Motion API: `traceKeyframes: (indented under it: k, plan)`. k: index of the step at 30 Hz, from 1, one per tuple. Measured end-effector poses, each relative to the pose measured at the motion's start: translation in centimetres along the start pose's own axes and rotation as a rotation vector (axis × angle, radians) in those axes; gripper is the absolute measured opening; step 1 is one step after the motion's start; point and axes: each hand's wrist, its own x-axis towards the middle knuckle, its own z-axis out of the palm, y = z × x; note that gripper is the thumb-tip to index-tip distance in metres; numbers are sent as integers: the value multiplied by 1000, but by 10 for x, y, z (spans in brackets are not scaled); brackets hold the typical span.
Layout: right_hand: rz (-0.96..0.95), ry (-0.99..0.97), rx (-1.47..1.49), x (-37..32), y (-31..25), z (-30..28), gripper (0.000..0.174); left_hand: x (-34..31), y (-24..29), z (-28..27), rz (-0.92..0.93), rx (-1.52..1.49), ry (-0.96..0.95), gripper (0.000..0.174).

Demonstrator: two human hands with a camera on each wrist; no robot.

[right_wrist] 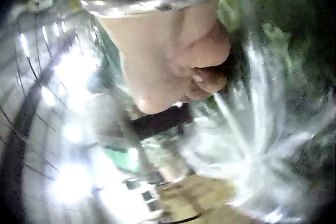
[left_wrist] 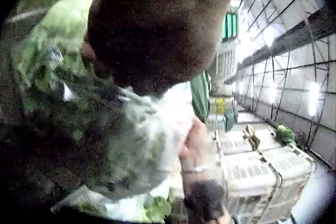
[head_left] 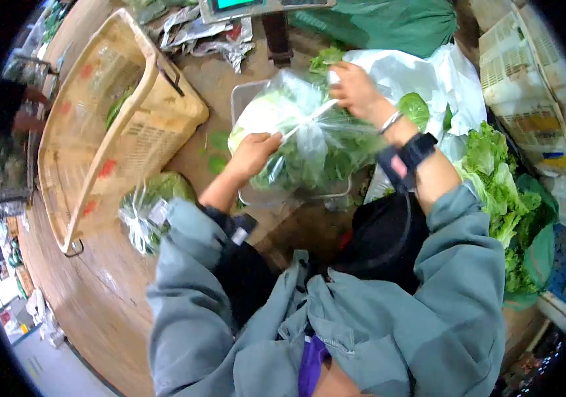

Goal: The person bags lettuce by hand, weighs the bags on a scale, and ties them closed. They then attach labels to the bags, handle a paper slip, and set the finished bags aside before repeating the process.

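Note:
A clear plastic bag of leafy greens [head_left: 296, 159] sits over a clear tray [head_left: 238, 99], its neck gathered around a white tie [head_left: 316, 114]. The left hand [head_left: 254, 156] pinches one end of the tie at the bag's left side. At the upper right, the right hand [head_left: 357, 91] pinches the other end, fingers curled. In the right wrist view the right hand [right_wrist: 173, 61] has thumb and finger closed on the white strip [right_wrist: 231, 116], which runs down to the gathered plastic. The left wrist view is dark and blurred, so the left fingertips are hard to make out.
On the left stands a yellow crate [head_left: 184, 106], with a tied bag of greens [head_left: 144, 221] beside it. Loose lettuce [head_left: 491, 178] lies at the right. Beyond the tray are a scale [head_left: 263, 8], a white bag [head_left: 458, 76] and a green sack [head_left: 389, 26].

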Motion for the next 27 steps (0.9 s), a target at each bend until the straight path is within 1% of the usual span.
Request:
traceKeyframes:
  k: [1,2,3,4,5,6,7,8,9,10,11,12,13,14,15,16,17,18,19,20,21,22,24,25,26,27]
  plan:
    - [47,56,-100,3,5,-1,16,-4,6,7,95,262,27,36]
    - [39,41,-112,6,0,-7,16,-5,18,16,192,525,59,36]
    - [16,21,-221,8,-3,-12,19,-7,22,21,183,513,76,36]
    - [-10,-10,-332,11,-7,-11,23,-10,23,21,154,413,101,36]
    - [-150,33,-619,10,-9,-10,27,-17,18,14,118,306,144,35]
    - [-300,52,-887,-2,-13,1,32,-50,28,-4,202,328,124,37]
    - [-488,108,-1166,-18,-19,16,36,-73,22,-34,265,270,19,38]
    - [-877,159,-1374,-34,-21,26,35,-113,19,-57,515,97,149,36]
    - [-851,146,-1558,-53,-33,41,35,-165,20,-82,505,63,294,35]
    - [-853,127,-1580,-62,-38,55,34,-214,-1,-102,529,-7,534,35]
    - [-769,86,-1641,-67,-40,60,35,-257,-28,-113,582,-175,656,35]
    - [-537,50,-1775,-75,-44,76,34,-299,-60,-117,498,-173,757,35]
    - [-318,19,-1906,-85,-39,95,34,-344,-109,-111,359,-202,877,36]
    - [-343,-5,-1967,-80,-33,94,32,-373,-162,-107,127,-190,959,37]
    - [-363,-19,-2026,-68,-22,84,30,-389,-215,-90,-133,-117,1082,36]
    - [-391,-55,-2044,-59,-18,79,30,-399,-258,-63,-456,56,1132,33]
    - [-632,-24,-1978,-53,-17,72,28,-400,-317,-41,-591,147,1121,35]
    - [-865,5,-1892,-44,-16,72,26,-395,-367,-15,-660,-27,1080,38]
    - [-874,-9,-1915,-42,-19,75,26,-384,-394,11,-686,-31,1068,41]
    - [-776,-28,-1909,-39,-8,59,24,-356,-413,45,-718,-20,1063,43]
    - [-662,-48,-1920,-39,-19,68,23,-334,-432,56,-757,-123,1113,46]
    - [-665,-50,-1935,-41,-21,70,23,-308,-446,70,-791,-216,1174,48]
    - [-558,-115,-2097,-44,-20,80,20,-263,-461,68,-805,-290,1243,51]
    - [-653,-88,-2083,-47,-19,84,15,-251,-448,61,-790,-301,1240,51]
    - [-653,-77,-2099,-50,-21,91,15,-241,-436,52,-825,-234,1423,50]
    - [-699,-32,-2117,-56,-23,101,12,-237,-429,47,-855,-162,1610,49]
